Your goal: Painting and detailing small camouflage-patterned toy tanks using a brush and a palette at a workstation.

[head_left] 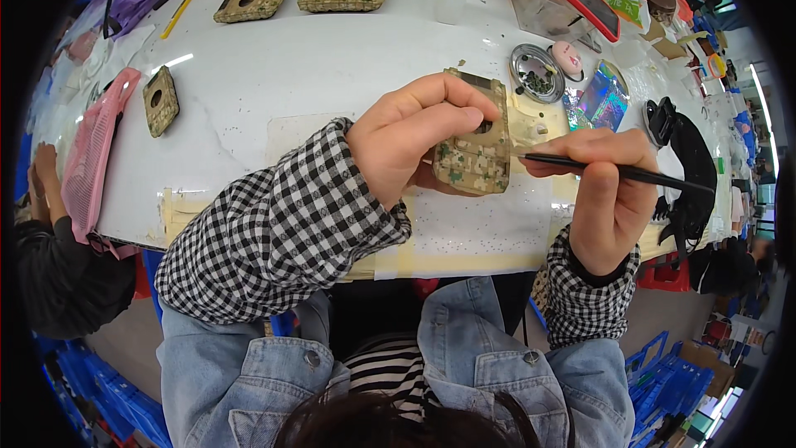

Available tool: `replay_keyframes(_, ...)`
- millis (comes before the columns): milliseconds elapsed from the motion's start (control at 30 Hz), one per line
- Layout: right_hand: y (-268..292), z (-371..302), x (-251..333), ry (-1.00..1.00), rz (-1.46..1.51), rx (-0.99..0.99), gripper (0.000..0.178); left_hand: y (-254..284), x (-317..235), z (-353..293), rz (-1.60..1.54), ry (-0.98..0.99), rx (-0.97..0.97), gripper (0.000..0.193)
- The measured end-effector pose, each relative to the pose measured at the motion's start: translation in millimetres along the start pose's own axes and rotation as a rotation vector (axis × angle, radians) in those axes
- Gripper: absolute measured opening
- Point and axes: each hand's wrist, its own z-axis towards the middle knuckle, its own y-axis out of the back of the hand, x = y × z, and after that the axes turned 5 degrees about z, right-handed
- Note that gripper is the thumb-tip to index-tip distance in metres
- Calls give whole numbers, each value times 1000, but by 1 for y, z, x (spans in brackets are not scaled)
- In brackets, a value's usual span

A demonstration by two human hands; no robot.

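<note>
Head view: my left grip (419, 133) holds 1 camouflage toy-tank hull (473, 164) over the tabletop (240, 75); my right grip (612, 195) pinches black tweezers (667, 180) near it — 1 slip could scratch it.

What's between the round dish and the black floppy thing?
In the head view, a shiny rainbow sheet lies between the round dish and the black floppy thing.

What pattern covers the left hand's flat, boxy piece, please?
The piece has tan-green pixel camouflage, clearest in head view.
</note>
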Motion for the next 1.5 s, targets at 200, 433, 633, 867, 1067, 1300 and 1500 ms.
replay_keyframes(200,9,-1,-1,73,-182,145,25,-1,-1,0,11,18,-18,25)
replay_keyframes(433,7,0,0,74,-92,165,12,-1,0,0,5,2,-12,25)
replay_keyframes(633,6,-1,-1,89,-117,173,14,-1,0,0,-10,10,-13,25)
replay_keyframes(867,2,0,-1,139,-147,159,18,-1,0,0,-12,5,-21,24)
replay_keyframes(1067,2,0,-2,170,-164,165,22,-2,0,0,-15,5,-19,24)
replay_keyframes(1300,2,-1,-3,173,-165,160,23,-3,-4,-2,16,28,-5,26)
replay_keyframes(1500,2,0,-2,171,-181,166,23,-4,-4,-3,52,20,-8,27)
